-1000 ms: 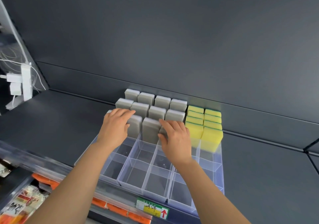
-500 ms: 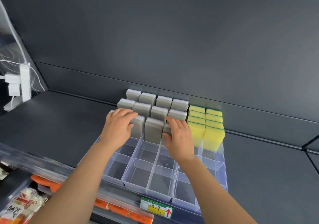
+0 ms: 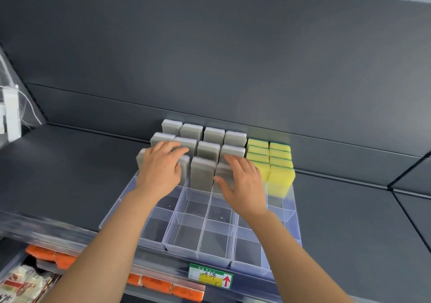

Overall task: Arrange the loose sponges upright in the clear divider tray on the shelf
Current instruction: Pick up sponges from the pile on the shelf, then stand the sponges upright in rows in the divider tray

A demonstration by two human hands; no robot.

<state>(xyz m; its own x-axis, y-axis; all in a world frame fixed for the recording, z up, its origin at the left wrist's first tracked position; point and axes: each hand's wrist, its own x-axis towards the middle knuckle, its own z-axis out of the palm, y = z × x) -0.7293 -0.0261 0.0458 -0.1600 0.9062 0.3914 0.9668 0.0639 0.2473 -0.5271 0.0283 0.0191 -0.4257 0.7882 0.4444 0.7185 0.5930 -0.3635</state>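
A: Counts? Grey sponges first.

B: Twelve are counted, upright in four columns by three rows at the 12 o'clock end of the clear divider tray; two front ones are largely hidden behind hands. Yellow sponges with green backing: eight tops are seen, two columns of four, at 3 o'clock of the grey block.

A: Empty cells?

B: The rows toward 6 o'clock are left unfilled. An exact cell count cannot be told.

A: Any writing?

B: A shelf-edge tag, green border, yellow field, handwritten characters, not legible, and a red up-arrow. Orange packets are seen below; print unreadable.

A: Grips?

B: Left hand is laid flat, fingers spread, over the front-left grey sponges; nothing is clamped. Right hand is spread open against the front grey sponge at 3 o'clock of centre, thumb apart; no closed hold is seen.
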